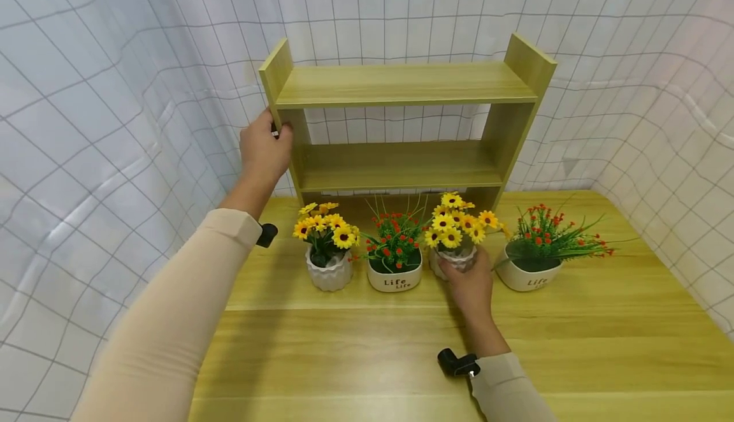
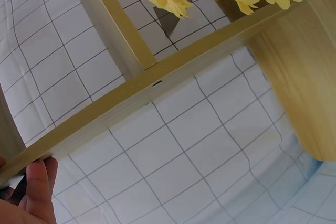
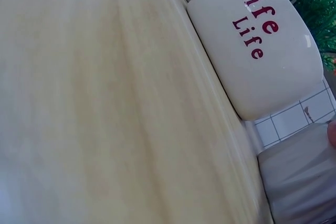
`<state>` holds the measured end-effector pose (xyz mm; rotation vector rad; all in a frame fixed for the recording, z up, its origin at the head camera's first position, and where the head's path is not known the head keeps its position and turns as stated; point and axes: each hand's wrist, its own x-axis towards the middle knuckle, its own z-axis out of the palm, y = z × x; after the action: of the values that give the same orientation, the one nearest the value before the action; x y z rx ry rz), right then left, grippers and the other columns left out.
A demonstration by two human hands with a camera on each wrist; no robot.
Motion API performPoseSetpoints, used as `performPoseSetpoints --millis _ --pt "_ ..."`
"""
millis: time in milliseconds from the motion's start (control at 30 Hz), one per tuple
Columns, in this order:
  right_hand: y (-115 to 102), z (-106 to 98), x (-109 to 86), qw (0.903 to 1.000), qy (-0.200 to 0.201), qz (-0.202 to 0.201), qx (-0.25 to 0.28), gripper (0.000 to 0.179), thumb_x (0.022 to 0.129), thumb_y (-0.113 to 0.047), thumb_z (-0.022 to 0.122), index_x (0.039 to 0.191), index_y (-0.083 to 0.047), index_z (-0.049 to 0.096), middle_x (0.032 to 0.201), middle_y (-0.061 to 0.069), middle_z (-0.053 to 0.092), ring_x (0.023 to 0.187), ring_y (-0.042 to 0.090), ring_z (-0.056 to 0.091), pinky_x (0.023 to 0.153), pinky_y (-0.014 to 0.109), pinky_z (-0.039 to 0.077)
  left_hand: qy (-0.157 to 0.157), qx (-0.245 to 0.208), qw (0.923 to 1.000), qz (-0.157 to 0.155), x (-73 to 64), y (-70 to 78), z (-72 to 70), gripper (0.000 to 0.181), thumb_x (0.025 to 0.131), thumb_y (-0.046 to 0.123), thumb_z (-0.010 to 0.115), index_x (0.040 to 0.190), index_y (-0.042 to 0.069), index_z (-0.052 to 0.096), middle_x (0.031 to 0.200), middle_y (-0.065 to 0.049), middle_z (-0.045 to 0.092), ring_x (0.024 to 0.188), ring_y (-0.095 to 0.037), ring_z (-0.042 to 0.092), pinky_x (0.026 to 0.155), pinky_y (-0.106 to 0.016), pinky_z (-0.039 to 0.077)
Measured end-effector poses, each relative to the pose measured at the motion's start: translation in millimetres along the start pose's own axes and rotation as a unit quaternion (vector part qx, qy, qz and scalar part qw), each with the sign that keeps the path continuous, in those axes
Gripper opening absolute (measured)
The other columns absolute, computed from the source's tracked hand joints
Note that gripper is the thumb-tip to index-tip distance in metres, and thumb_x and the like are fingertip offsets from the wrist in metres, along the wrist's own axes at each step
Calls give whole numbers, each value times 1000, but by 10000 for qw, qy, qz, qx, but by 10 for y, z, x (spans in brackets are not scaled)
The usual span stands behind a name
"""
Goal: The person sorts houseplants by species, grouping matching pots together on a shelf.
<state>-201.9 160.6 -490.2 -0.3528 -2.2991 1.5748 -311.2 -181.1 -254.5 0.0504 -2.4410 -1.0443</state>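
I have the left hand (image 1: 265,148) gripping the left side of the shelf (image 1: 401,84), which stands along the back edge of the bench (image 1: 355,358). My right hand (image 1: 474,285) grasps a sunflower pot (image 1: 451,238) between two Life pots (image 1: 394,278), left of the bench's back right corner.

The left sleeve (image 1: 166,307) is long, plain and cream, finely creased, with a line across its cuff (image 1: 232,221). The right sleeve (image 1: 510,390) looks beige. A small black camera (image 1: 267,235) shows by the left cuff; the right camera (image 1: 457,363) is black and elbow-shaped.
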Motion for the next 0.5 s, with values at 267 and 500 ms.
performPoseSetpoints --millis 267,500 --pt "38 21 4 9998 112 41 128 80 81 -29 82 143 -2 39 132 18 51 120 34 49 98 49 40 28 143 9999 -3 -19 0 17 36 104 28 44 130 9 59 129 -10 65 119 -25 60 91 -42 53" --pt "57 15 -9 9990 318 54 323 83 80 -26 82 147 -3 38 134 19 51 120 33 49 98 49 41 -16 137 9999 -66 -22 15 19 37 104 28 44 133 9 58 131 -11 63 122 -25 58 94 -42 51"
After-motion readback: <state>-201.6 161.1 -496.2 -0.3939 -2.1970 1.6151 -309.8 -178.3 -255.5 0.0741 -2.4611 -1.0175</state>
